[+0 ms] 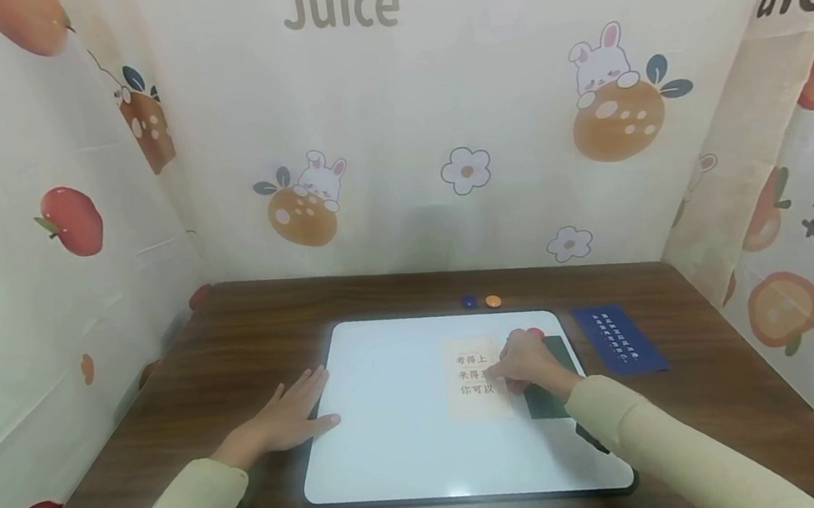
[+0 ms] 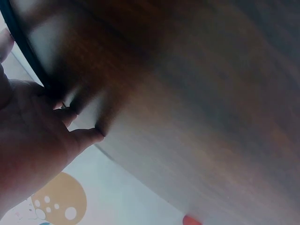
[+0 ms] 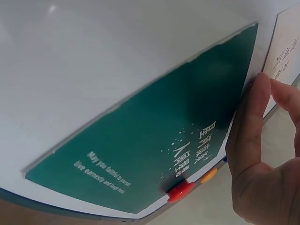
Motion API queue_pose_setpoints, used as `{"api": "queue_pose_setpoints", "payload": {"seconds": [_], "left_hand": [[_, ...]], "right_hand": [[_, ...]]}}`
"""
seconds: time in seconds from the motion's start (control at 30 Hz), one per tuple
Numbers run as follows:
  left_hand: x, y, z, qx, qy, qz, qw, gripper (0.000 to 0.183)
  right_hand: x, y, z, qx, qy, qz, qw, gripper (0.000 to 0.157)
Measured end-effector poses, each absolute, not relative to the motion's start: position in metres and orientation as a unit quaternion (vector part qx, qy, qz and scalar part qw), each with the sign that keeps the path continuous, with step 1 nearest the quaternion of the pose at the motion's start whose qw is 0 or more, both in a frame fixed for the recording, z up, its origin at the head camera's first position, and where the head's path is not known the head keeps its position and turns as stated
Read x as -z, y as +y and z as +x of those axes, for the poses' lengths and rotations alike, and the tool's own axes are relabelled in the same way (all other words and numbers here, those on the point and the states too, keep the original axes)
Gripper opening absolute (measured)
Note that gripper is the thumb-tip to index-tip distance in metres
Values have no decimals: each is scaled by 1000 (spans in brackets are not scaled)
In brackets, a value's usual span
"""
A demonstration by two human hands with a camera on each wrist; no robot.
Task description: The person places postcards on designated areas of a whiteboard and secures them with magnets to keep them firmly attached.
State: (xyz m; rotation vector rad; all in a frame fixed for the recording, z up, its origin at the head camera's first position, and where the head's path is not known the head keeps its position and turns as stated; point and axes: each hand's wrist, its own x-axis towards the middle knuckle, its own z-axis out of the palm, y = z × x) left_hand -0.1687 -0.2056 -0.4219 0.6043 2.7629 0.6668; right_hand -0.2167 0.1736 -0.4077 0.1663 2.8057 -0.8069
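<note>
A whiteboard (image 1: 386,413) with a dark rim lies on the brown table. My left hand (image 1: 286,416) rests over its left edge, fingers extended and spread; in the left wrist view the hand (image 2: 40,126) reaches along the rim. A cream card (image 1: 471,404) with printed characters lies right of the board's middle. At its right edge, my right hand (image 1: 530,361) pinches it between thumb and finger, covering part of the text. Beside it lies a green card (image 3: 140,140) with white print, partly under the right hand and sleeve in the head view. A red magnet (image 3: 180,191) sits at its edge.
Behind the board, a dark blue magnet (image 1: 468,302) and an orange magnet (image 1: 493,301) lie on the table. A blue card (image 1: 620,339) with white writing lies right of the board. Patterned cloth (image 1: 393,123) hangs behind the table and at both sides.
</note>
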Motion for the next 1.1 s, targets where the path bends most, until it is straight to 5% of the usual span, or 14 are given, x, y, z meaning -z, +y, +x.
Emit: {"api": "queue_pose_setpoints", "payload": {"seconds": [0.7, 1.1], "left_hand": [[431, -211, -170, -228, 944, 208, 120, 84], [428, -208, -170, -230, 942, 213, 115, 83]], "right_hand": [[404, 169, -225, 216, 969, 36, 118, 39], [385, 188, -258, 293, 953, 23, 81, 21]]}}
